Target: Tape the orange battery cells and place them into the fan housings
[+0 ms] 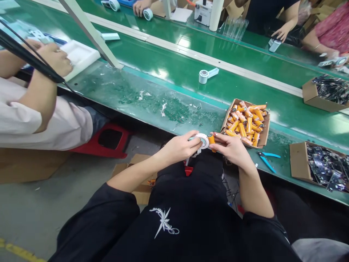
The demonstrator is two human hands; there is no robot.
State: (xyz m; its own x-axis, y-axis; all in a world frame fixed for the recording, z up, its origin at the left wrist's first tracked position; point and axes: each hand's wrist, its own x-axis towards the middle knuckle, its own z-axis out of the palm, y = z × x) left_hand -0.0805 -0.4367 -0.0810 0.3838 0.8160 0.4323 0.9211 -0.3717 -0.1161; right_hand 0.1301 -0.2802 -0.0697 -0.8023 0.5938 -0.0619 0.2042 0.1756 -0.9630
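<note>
Both hands meet above the lap: left hand pinches a white round part in its grip, right hand pinches an orange battery against it, near the box of batteries on the desk.

Factory assembly line, green conveyor belt, parts boxes

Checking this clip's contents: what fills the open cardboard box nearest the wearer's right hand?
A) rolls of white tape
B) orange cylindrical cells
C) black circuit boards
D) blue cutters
B: the cardboard box just beyond the right hand is heaped with orange cylindrical cells, and that hand holds one such orange cell against the white round part in the left hand.
</note>
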